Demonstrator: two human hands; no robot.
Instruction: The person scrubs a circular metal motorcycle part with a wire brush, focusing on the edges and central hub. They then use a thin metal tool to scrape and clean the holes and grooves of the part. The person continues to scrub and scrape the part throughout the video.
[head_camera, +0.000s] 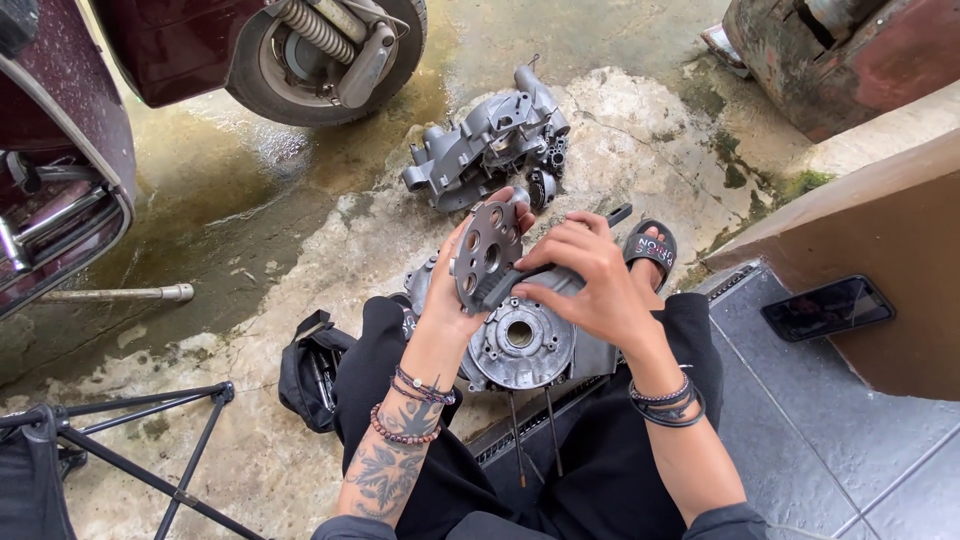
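Centre of the frame: left hand (455, 290) closed around the edge of a round perforated metal plate (488, 250), held upright. Right hand (585, 280) gripping a dark flat part (500, 285) against the plate's face. Probably a fitting or checking step; next move needing careful alignment. Just below both hands, an engine case (525, 345) resting on the lap.
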